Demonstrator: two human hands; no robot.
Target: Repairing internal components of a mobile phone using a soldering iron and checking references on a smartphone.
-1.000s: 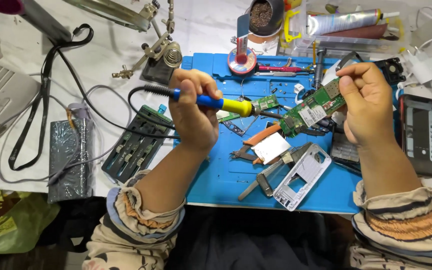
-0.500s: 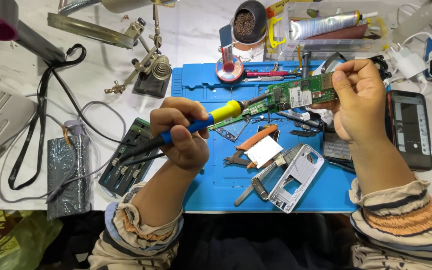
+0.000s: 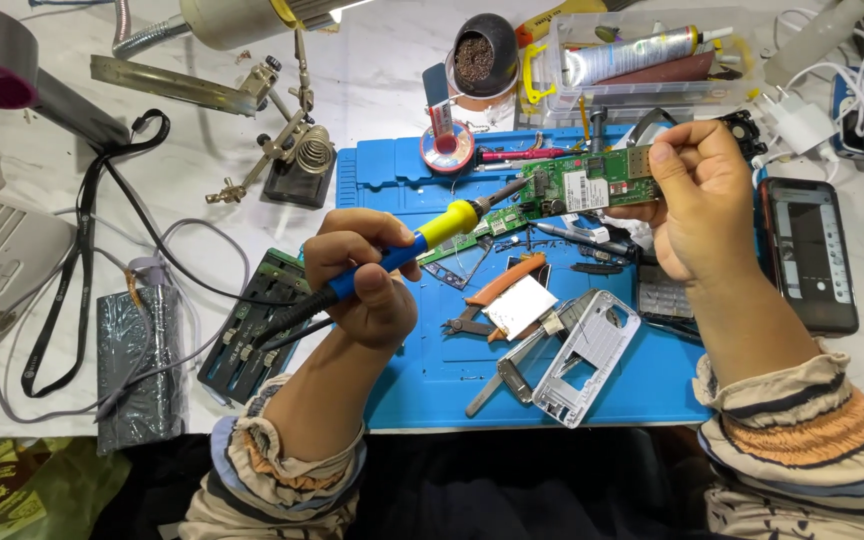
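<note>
- From my remote seat, the green circuit board (image 3: 580, 186) is held up over the far part of the blue work mat (image 3: 452, 375); its right end is hidden behind the right hand (image 3: 707, 210), so I cannot see how far it runs.
- The soldering iron (image 3: 432, 235) meets the board's left end; the exact contact spot is too small for me to make out, and the iron's rear grip is buried in the left hand (image 3: 362, 280).
- A second green board (image 3: 472, 238) lies partly under the iron, cut off from my view.
- The clear plastic box (image 3: 642, 60) at the far edge holds a silver tube; its other contents are unclear.
- The dark round pot (image 3: 477, 58) holds brown tip-cleaning wool.
- Right fingers (image 3: 677, 155) are pinched shut on the circuit board's edge, thumb below.
- Left fingers (image 3: 347, 240) are wrapped tight around the soldering iron's blue handle, thumb pressed on top.
- On the mat near me lie orange-handled cutters (image 3: 497, 290) and a silver phone frame (image 3: 587, 360).
- A dark phone (image 3: 809, 255) rests on the table, just right of the mat.
</note>
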